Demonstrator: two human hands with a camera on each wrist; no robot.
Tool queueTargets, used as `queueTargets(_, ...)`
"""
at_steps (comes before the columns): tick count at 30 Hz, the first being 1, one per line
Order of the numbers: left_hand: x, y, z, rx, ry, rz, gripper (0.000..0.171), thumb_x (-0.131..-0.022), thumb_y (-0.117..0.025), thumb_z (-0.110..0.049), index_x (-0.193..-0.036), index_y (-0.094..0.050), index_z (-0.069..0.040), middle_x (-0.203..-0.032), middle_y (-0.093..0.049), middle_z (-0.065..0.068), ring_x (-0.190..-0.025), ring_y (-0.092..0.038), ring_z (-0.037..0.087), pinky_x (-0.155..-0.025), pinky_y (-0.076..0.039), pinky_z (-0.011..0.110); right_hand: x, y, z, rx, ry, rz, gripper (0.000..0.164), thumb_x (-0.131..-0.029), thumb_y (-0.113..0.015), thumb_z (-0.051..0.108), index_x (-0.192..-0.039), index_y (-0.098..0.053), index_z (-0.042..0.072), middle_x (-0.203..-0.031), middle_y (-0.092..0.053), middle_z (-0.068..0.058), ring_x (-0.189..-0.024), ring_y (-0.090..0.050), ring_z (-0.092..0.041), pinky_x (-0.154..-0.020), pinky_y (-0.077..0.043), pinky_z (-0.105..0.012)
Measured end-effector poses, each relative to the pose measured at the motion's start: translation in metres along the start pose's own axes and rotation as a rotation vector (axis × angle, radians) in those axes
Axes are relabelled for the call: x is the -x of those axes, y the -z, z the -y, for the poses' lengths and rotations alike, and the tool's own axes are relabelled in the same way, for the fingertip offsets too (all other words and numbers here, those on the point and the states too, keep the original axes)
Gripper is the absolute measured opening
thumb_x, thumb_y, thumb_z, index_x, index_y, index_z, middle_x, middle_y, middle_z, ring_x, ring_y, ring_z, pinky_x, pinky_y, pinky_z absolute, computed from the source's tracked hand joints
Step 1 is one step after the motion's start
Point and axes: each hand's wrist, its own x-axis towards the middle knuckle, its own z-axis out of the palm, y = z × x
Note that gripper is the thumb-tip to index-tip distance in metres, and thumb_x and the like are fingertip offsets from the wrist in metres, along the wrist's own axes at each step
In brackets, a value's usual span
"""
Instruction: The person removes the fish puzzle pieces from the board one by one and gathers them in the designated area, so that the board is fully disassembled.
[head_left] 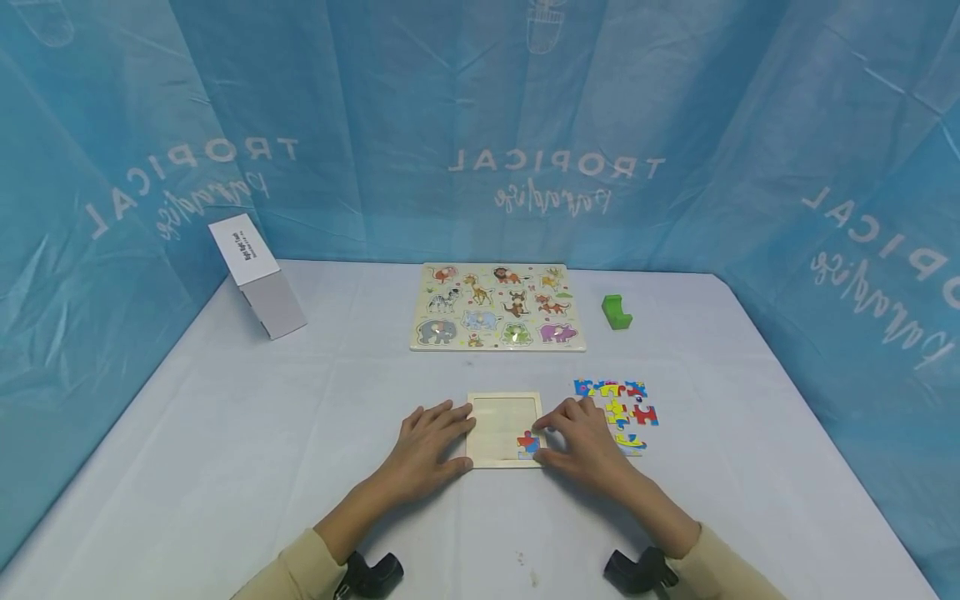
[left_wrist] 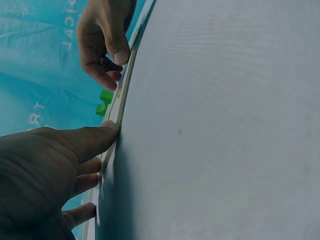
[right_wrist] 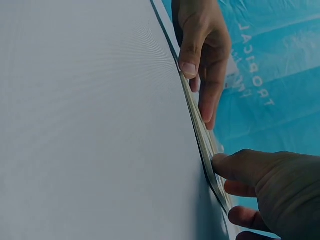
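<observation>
A small square wooden puzzle tray (head_left: 504, 463) lies flat on the table in front of me. One red and blue jigsaw piece (head_left: 527, 443) sits in its lower right corner. My left hand (head_left: 427, 450) rests at the tray's left edge with fingers spread and thumb near the lower corner. At the right edge is my right hand (head_left: 588, 446), its index finger and thumb apart beside the jigsaw piece. Both wrist views show the tray edge-on, with the left thumb (left_wrist: 102, 135) and the right thumb (right_wrist: 225, 164) at its rim.
Several loose, colourful jigsaw pieces (head_left: 617, 410) lie right of the tray, partly behind my right hand. Farther back lies an animal puzzle board (head_left: 495, 321), with a green block (head_left: 617, 312) to its right. A white box (head_left: 258, 279) stands at the back left.
</observation>
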Motion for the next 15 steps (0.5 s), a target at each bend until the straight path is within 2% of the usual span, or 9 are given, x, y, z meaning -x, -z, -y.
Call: queueTargets(15,0.0001,-0.0007,0.0014,0.001,-0.012,-0.005,0.055,-0.083,-0.070,-0.029,-0.132,-0.055,-0.011,-0.146,-0.045,0.006,-0.140,-0.033,0.032,-0.110,-0.019,0.061,-0.0098,-0.0060,0.0016,-0.007,0.025,-0.014,0.028,-0.072,-0.079,0.026,-0.097,-0.068,0.023,-0.093,-0.056,0.001,-0.089,-0.039,-0.013,-0.078,-0.032,-0.033)
